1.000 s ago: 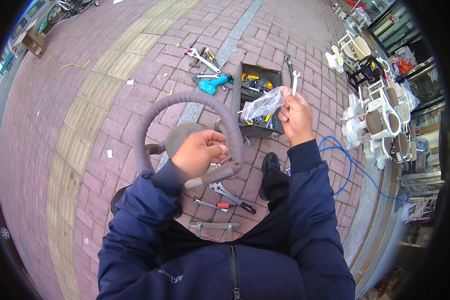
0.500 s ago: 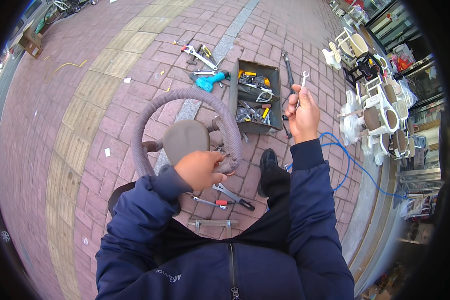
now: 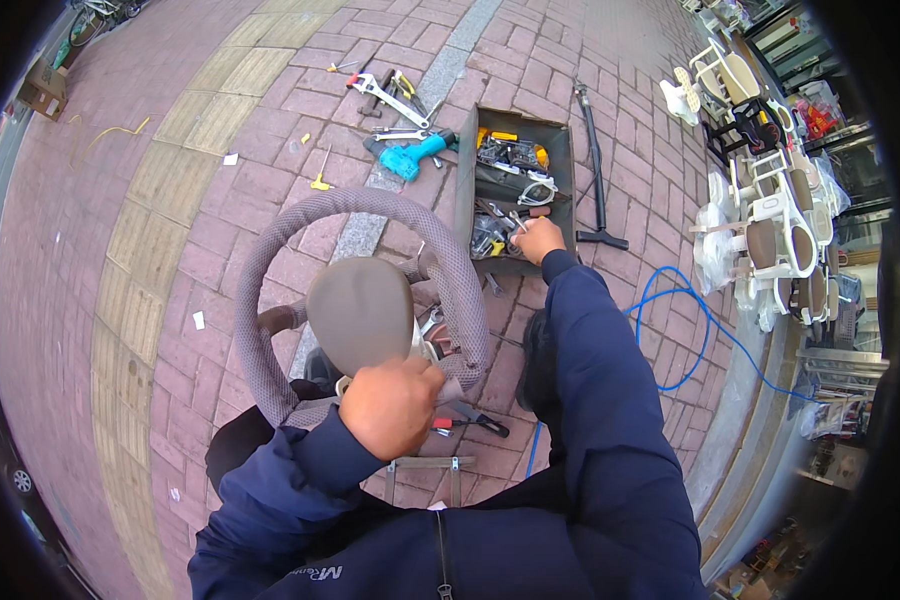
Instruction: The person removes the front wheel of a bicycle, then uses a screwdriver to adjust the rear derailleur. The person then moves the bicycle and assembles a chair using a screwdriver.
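Observation:
A steering wheel (image 3: 462, 300) with a grey mesh cover and a brown centre pad (image 3: 360, 315) is tilted in front of me. My left hand (image 3: 392, 408) is closed at its near lower edge, below the pad; the fingertips are hidden. My right hand (image 3: 540, 242) reaches over the near compartment of a dark metal toolbox (image 3: 521, 122), fingers pinched at the end of a silvery wrench (image 3: 517, 226). Loose hand tools and yellow-handled pieces fill the box. Under the wheel lies a red-and-black handled tool (image 3: 488, 425).
A teal power drill (image 3: 410, 157), an adjustable wrench (image 3: 390, 100) and pliers lie beyond the wheel. Right of the box is a black T-shaped bar (image 3: 592, 160). A blue hose (image 3: 705, 310) curls on the paving. White-and-brown chairs (image 3: 770, 235) stand far right.
My right hand has swung left and down from mid-air into the toolbox with the wrench. The steering wheel has tilted and shifted nearer; my left hand has come closer to me and closed.

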